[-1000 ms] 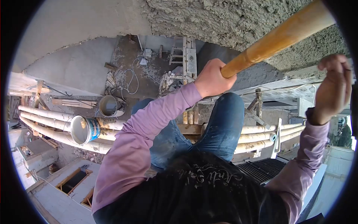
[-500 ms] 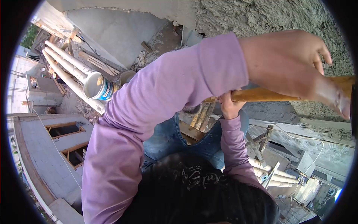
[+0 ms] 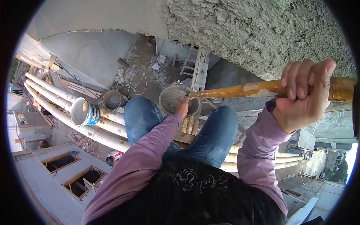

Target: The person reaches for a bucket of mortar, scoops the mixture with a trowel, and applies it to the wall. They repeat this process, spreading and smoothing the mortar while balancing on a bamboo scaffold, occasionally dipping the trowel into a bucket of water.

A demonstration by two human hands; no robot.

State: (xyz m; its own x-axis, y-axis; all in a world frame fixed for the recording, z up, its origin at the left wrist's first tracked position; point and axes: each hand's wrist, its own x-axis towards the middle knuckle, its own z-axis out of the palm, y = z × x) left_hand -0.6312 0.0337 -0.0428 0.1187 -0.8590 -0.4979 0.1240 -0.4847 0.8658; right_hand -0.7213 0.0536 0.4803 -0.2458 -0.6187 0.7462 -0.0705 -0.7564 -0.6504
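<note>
A yellow-brown bamboo pole point(image 3: 240, 90) with pale patches runs across the right half of the view. Its thin end meets my left hand point(image 3: 182, 107), whose fingers are closed around it, over a round tub point(image 3: 161, 102) of grey mortar. Farther up the pole, at the right, my right hand point(image 3: 306, 93) grips it with fingers curled over the top and thumb sticking out. The pole's thick end runs to a dark edge at the far right. Behind the pole rises a wall point(image 3: 240, 41) with rough, wet-looking grey plaster.
Horizontal scaffold poles point(image 3: 107, 140) pass under my knees. A white bucket with a blue label point(image 3: 79, 111) hangs or stands by them, with another bucket point(image 3: 112, 99) beside it. Below lie a hose point(image 3: 144, 80), rubble and planks. Wood-framed openings point(image 3: 83, 182) show at lower left.
My left arm, which crossed in front toward the upper right, has swung back to the pole's thin end. My right hand has shifted up the pole to the right. The view has moved too.
</note>
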